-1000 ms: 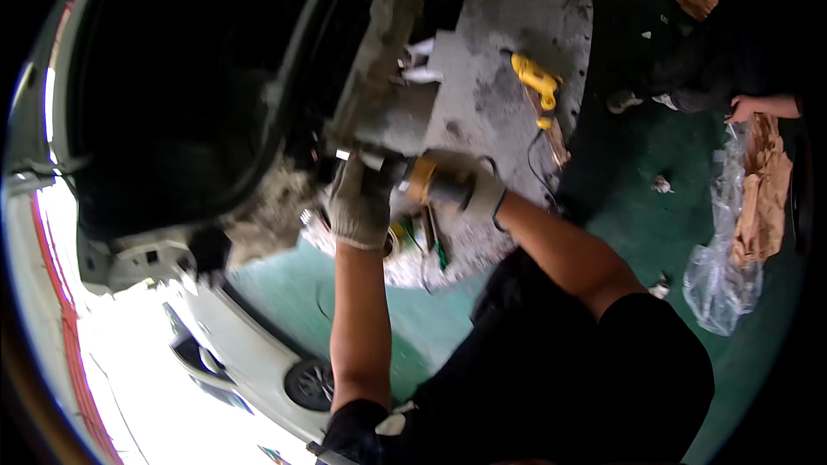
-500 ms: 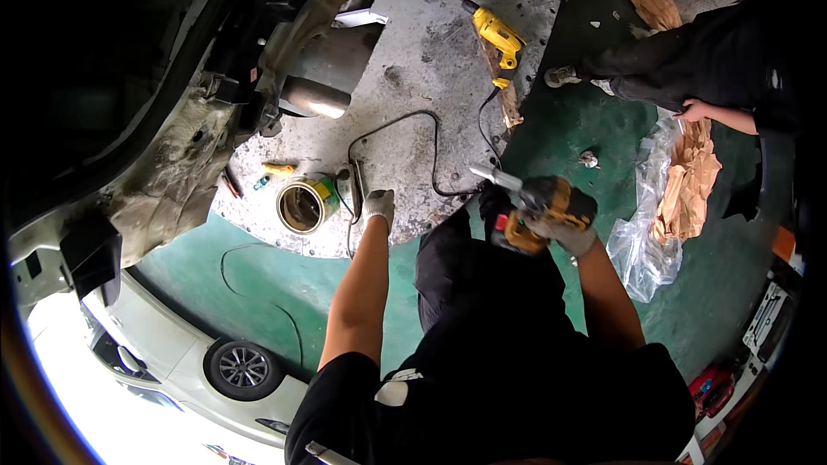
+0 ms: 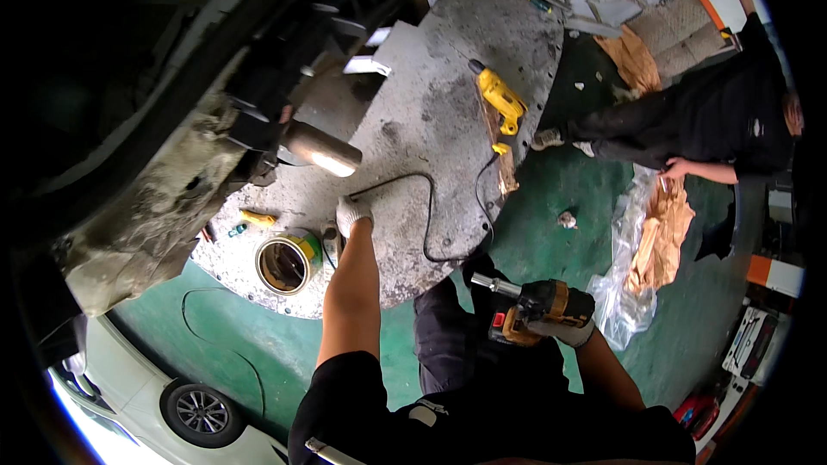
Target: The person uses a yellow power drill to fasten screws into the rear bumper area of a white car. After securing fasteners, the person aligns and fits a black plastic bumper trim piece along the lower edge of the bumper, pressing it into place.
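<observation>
My left hand [image 3: 354, 217], in a pale glove, reaches to the grey metal platform [image 3: 448, 120] beside a narrow tool [image 3: 331, 243] and a black cord [image 3: 428, 207]. Its fingers are too hidden to read. My gloved right hand [image 3: 562, 330] grips a black-and-yellow cordless power tool [image 3: 544, 310] with a socket extension, low at right over my legs. An open tin [image 3: 284, 264] stands left of my left forearm, near an orange-handled tool [image 3: 257, 216]. A yellow corded drill [image 3: 500, 99] rests on a wooden strip on the platform.
A stripped car body [image 3: 164, 189] hangs over the platform's left. A white car [image 3: 138, 370] is lower left. At right, a co-worker [image 3: 689, 120] holds crumpled brown paper [image 3: 663, 232] and clear plastic [image 3: 620, 293] above the green floor. Scrap and tools [image 3: 603, 0] lie at top right.
My hands were together on the power tool by the car body. My left hand has left it for the platform; my right has carried the tool down and right. The view has shifted.
</observation>
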`<act>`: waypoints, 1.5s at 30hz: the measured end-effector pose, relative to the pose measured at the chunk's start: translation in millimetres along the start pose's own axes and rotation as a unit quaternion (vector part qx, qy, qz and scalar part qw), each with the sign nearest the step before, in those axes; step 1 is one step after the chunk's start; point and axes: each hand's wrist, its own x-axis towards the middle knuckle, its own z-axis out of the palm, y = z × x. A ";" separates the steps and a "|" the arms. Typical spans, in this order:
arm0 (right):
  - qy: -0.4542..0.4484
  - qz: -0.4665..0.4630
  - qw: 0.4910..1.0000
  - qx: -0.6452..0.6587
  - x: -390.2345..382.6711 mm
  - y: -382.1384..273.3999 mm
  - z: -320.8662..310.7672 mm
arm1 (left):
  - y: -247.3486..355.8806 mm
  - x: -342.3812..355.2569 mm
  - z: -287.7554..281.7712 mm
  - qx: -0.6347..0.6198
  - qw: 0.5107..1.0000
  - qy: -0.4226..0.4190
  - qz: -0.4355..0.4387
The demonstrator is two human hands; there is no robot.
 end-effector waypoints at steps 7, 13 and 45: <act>-0.059 -0.115 0.990 -0.055 31.7 0.9 -26.2 | -36.1 -86.2 -5.7 -0.625 0.749 -0.184 -0.123; -0.152 -0.194 0.964 -0.096 82.2 0.0 -9.7 | -4.3 -252.1 -186.7 -0.649 0.709 -0.277 0.005; -0.220 -0.371 0.899 -0.076 223.9 -64.5 -107.0 | 293.1 -321.7 -266.2 -0.409 0.895 0.006 0.177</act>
